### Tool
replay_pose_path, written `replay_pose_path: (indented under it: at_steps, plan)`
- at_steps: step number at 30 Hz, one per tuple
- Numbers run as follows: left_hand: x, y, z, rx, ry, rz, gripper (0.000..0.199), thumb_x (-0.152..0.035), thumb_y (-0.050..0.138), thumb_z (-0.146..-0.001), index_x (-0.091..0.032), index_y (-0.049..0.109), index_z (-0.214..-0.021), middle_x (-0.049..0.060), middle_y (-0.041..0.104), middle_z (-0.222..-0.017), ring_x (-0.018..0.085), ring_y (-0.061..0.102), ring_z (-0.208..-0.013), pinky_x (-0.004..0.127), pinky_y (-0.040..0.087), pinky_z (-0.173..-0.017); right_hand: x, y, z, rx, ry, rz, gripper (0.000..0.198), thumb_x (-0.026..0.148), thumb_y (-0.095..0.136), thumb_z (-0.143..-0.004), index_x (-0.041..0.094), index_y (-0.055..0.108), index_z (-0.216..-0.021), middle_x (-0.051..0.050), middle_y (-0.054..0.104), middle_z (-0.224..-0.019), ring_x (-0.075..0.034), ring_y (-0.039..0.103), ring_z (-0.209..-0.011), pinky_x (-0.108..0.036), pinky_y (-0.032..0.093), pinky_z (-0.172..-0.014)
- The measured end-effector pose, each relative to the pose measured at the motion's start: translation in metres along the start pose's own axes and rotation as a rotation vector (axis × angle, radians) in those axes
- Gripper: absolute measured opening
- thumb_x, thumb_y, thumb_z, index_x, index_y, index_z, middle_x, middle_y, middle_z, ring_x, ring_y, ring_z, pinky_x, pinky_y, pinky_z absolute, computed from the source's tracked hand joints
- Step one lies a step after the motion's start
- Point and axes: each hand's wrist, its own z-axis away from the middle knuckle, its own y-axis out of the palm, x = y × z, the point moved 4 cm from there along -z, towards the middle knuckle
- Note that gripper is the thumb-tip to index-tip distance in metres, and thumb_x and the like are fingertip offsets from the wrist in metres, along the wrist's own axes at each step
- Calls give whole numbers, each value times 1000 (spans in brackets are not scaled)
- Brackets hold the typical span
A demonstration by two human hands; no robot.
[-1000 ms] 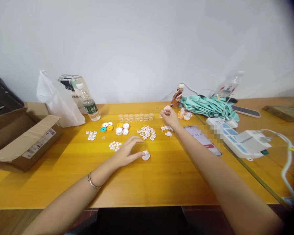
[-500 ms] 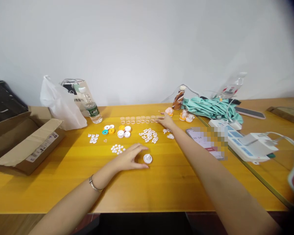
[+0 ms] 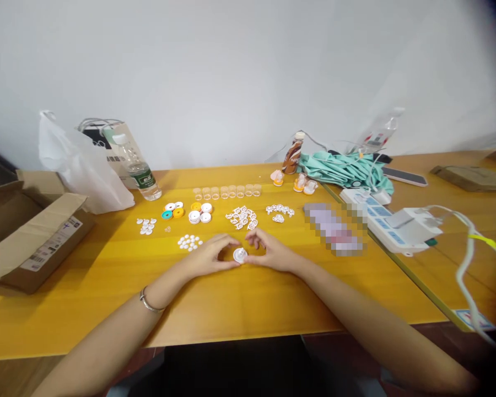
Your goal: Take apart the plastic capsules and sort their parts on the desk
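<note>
A small white round part (image 3: 240, 255) with a raised centre sits on the table between my hands. My left hand (image 3: 209, 256) has its thumb and fingertips closed round the part's near and far edges. From the other side, my right hand (image 3: 275, 252) has its thumb tip at the part's right edge. Its other fingers are curled above, apart from the thumb, and I see nothing between them. White openwork pieces (image 3: 242, 217) lie just beyond my hands. Small white discs (image 3: 189, 242) are scattered left of them. Farther back stands a row of clear cups (image 3: 232, 191).
Coloured and white rings (image 3: 200, 213) and white caps (image 3: 146, 226) lie at left, near a carton (image 3: 58, 248) and water bottle (image 3: 143, 176). Orange-based pieces (image 3: 305, 184), a brown bottle (image 3: 293, 154), teal cloth (image 3: 343, 171), a blurred-out phone (image 3: 334, 229) and power strip (image 3: 376, 220) are at right.
My right hand has come back from the right end of the cup row to the white part. My left fingers have closed in round that part. The view has shifted slightly.
</note>
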Motion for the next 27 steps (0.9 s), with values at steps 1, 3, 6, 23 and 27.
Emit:
replay_pose_path:
  at_steps: [1,3,6,23,27]
  plan:
    - [1,0,0,-1,-8,3,38,-40,60,-78,-21,52,-110,7,58,-101,18,53,-93,31,42,-82,1,4,3,44,-10,18,44,41,70,-67,19,51,-101,-2,55,-87,-14,51,-77,-29,44,-71]
    - [4,0,1,1,-31,16,42,-40,61,-76,-21,51,-112,7,58,-102,19,53,-93,31,42,-82,1,7,3,81,-27,42,47,41,72,-65,20,52,-102,-2,54,-88,-15,50,-79,-29,43,-72]
    - [4,-1,2,-2,-46,37,42,-39,63,-75,-21,50,-110,6,57,-102,19,53,-93,32,42,-82,1,8,-2,106,-59,57,39,41,69,-70,20,55,-100,-2,55,-86,-15,51,-79,-28,43,-72]
    - [-11,13,-3,-89,-63,-1,19,-32,47,-87,-17,58,-94,3,57,-79,13,51,-69,24,41,-63,2,18,-4,31,-92,166,15,25,65,-67,19,53,-73,2,55,-69,-13,50,-67,-25,39,-65]
    - [-17,20,1,-154,110,-361,21,-23,40,-89,-15,58,-96,9,59,-84,18,53,-76,31,40,-70,2,19,-3,15,-59,176,19,27,68,-64,19,52,-70,4,57,-67,-12,49,-65,-25,36,-66]
